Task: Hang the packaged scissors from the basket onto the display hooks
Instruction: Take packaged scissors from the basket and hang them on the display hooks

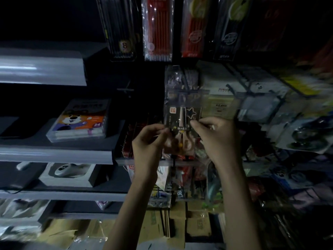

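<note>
The clear plastic packet of scissors with a dark card and pale pink handles (pixel 182 116) is held upright in front of the display. Its long axis runs vertically, with the blades pointing up and the handle loops low, between the two hands. The left hand (pixel 149 139) pinches the packet's lower left edge, and the right hand (pixel 219 136) pinches the right edge slightly higher. Both hands are equally close to it. The top edge, where a hanging hole would be, lies above the hands and toward the rack.

Just behind that edge hangs what may be a second clear packet (pixel 180 76), though dim light and blur make this uncertain. A thin dark metal hook (pixel 126 90) juts out bare, well to the left.

Counted: one packet in hand, two hands on it, and four long pencil packs (pixel 157 29) hanging above. The basket is not in view.
</note>
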The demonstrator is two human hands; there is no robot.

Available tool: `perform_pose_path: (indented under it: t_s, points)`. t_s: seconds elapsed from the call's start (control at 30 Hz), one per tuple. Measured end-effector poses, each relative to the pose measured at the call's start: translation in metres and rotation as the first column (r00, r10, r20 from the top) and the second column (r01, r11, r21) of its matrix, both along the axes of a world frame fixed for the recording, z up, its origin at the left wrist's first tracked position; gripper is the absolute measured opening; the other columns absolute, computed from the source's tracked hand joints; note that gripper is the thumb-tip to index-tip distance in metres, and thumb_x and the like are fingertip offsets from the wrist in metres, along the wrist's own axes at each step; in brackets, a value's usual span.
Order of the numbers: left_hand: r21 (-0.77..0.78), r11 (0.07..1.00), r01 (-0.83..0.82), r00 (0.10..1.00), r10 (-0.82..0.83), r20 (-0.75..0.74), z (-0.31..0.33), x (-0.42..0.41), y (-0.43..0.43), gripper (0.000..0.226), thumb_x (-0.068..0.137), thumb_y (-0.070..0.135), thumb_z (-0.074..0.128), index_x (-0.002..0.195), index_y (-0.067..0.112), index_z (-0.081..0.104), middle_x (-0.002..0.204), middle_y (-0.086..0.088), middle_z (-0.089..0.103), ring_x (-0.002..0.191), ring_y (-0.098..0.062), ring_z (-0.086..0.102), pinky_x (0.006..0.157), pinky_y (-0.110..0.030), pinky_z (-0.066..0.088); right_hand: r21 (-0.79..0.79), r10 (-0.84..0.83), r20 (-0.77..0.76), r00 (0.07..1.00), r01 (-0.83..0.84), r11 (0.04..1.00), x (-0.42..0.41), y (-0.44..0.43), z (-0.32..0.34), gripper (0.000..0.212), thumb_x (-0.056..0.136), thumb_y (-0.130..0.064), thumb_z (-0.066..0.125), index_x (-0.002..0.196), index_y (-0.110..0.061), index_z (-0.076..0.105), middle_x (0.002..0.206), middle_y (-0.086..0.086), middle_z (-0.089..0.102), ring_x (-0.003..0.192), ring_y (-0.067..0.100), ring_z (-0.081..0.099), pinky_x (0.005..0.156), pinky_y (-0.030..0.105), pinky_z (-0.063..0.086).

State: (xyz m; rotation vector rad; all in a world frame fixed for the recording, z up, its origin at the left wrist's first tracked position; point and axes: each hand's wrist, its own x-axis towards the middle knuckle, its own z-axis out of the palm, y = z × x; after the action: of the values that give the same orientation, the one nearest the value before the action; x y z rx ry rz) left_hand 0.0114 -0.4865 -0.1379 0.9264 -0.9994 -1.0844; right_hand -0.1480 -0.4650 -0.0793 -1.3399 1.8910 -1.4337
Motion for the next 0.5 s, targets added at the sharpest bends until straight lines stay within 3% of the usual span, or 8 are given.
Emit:
perform_pose_path:
  t_s: [0.07,0.2,0.3,0.4,0.5]
  points:
    - [0.011,1.000,-0.002,1.000,0.002,-0.007,-0.003,-0.001,-0.001,0.015,0.094,0.005,0.074,0.094,0.019,0.077,0.093,-0.009,0.077,0.084,-0.019,0.072,0.075,-0.032,0.057,0.015,-0.004,-0.015,1.000,0.004,1.000,0.002,0.002,-0.006,0.023,0.087,-0.044,0.079,0.100,-0.025,0.078,0.084,-0.014,0.073,0.073,0.000,0.067,0.065,0.026,0.055]
    - [0.013,1.000,-0.021,1.000,0.021,0.014,-0.009,-0.004,-0.002,0.013,0.097,0.004,0.071,0.101,0.015,0.076,0.100,-0.008,0.079,0.095,-0.024,0.075,0.085,-0.041,0.058,0.020,-0.032,-0.042,0.999,0.033,0.999,0.004,0.005,-0.015,0.017,0.088,-0.044,0.078,0.093,-0.029,0.074,0.077,-0.020,0.067,0.071,-0.004,0.063,0.063,0.025,0.055]
    - [-0.065,0.997,-0.041,0.988,0.050,0.149,-0.010,-0.003,0.001,0.007,0.096,0.010,0.074,0.100,0.016,0.076,0.096,-0.003,0.079,0.094,-0.023,0.076,0.089,-0.047,0.061,0.002,-0.053,-0.043,0.998,0.054,0.999,0.004,0.004,-0.024,0.022,0.084,-0.050,0.079,0.090,-0.029,0.075,0.078,-0.017,0.071,0.072,-0.001,0.067,0.065,0.033,0.059]
    - [-0.126,0.991,-0.047,0.951,0.083,0.297,-0.012,-0.002,0.004,0.006,0.093,0.021,0.079,0.099,0.022,0.076,0.094,0.005,0.079,0.089,-0.015,0.077,0.084,-0.045,0.063,0.006,-0.060,-0.043,0.997,0.060,0.998,0.004,0.004,-0.026,0.026,0.082,-0.053,0.080,0.093,-0.030,0.075,0.081,-0.016,0.072,0.073,-0.002,0.067,0.063,0.031,0.058]
    - [-0.153,0.984,-0.092,0.926,0.141,0.352,-0.010,-0.003,0.003,0.004,0.092,0.024,0.081,0.095,0.024,0.078,0.090,0.010,0.078,0.086,-0.009,0.076,0.079,-0.041,0.064,0.005,-0.080,-0.074,0.994,0.080,0.997,0.006,0.003,-0.025,0.026,0.084,-0.052,0.079,0.096,-0.029,0.075,0.082,-0.016,0.071,0.070,-0.002,0.066,0.060,0.029,0.057]
